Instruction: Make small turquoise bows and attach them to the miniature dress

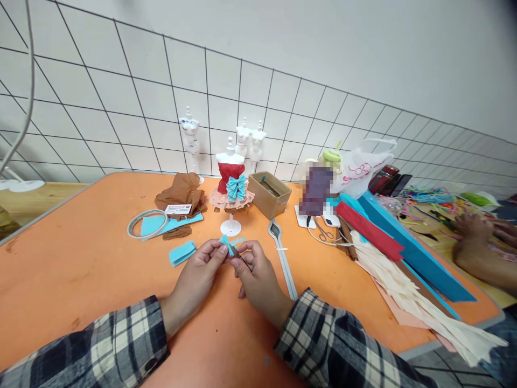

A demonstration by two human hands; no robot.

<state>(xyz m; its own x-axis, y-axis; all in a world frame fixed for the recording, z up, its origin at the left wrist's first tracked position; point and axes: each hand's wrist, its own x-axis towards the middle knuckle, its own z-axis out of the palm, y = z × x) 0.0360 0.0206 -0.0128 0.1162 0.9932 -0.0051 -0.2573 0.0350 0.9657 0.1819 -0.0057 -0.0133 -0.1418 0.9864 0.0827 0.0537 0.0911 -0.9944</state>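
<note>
Left hand [197,276] pinches one blue paper piece [226,244]; right hand [263,277] grips one dark tool [244,261]; both before one red-bodiced mannequin [231,177]. Three white mannequins [189,133] behind it, one cardboard box [275,202] right.

"Any words you can make out?"

"None I can read. Toward nine o'clock from the middle of the view there's a white card [178,209] with a red strip and dark print — too small to read."

"And toward three o'clock?"

"A white plastic bag [361,168] with a curly pink design and a row of pink marks below it — perhaps lettering, but I can't read it."
</note>
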